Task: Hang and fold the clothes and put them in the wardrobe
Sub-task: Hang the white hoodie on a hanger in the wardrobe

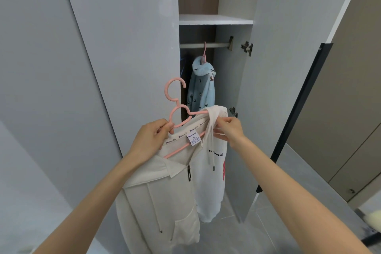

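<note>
Left hand [151,140] on hanger [166,90], right hand [229,130] on hoodie [165,192]

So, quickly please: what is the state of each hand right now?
Left hand: closed, grip on the pink plastic hanger below its hook.
Right hand: closed, pinching the cream-white hooded sweatshirt that hangs on that hanger.

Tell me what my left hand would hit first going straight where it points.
Likely the blue patterned garment hanging in the wardrobe; the left hand, gripping the pink hanger, points up-right toward it. Depth is unclear.
</note>
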Demonstrator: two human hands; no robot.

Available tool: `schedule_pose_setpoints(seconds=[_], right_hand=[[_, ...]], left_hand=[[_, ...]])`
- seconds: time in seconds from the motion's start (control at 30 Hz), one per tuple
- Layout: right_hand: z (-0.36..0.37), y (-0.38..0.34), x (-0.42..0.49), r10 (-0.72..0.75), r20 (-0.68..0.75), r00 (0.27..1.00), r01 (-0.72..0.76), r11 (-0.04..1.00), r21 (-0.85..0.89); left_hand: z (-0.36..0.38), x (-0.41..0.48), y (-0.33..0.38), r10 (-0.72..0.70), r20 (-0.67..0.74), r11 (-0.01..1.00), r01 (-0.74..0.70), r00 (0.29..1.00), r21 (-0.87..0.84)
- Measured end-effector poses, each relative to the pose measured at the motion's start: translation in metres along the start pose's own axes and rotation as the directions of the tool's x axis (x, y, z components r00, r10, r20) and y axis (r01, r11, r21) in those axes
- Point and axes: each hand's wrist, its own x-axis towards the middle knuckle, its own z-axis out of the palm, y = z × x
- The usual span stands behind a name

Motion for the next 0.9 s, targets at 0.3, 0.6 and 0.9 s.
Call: schedule_pose_setpoints(seconds=[0.3,0.6,0.9], right_hand=[[0.019,0.001,-0.007,-0.172,-0.052,0.984,0.157,0.964,-0.216],[0.014,-0.006,-0.013,-0.279,-0.192,0.941,0.228,0.941,-0.249],[0.032,0.004,-0.038,-0.516,0.148,0.844,0.467,0.571,-0.675]], left_hand=[[-0.018,-0.007,-0.016,-0.054,-0.055,0.999,0.054,0.997,-0.004],[-0.026,-0.011,-0.034,-0.045,-0.141,0.997,0.053,0.989,0.055],[-0.016,-0.008,-0.032,-0.001,-0.109,1.000,0.003,0.994,0.021]])
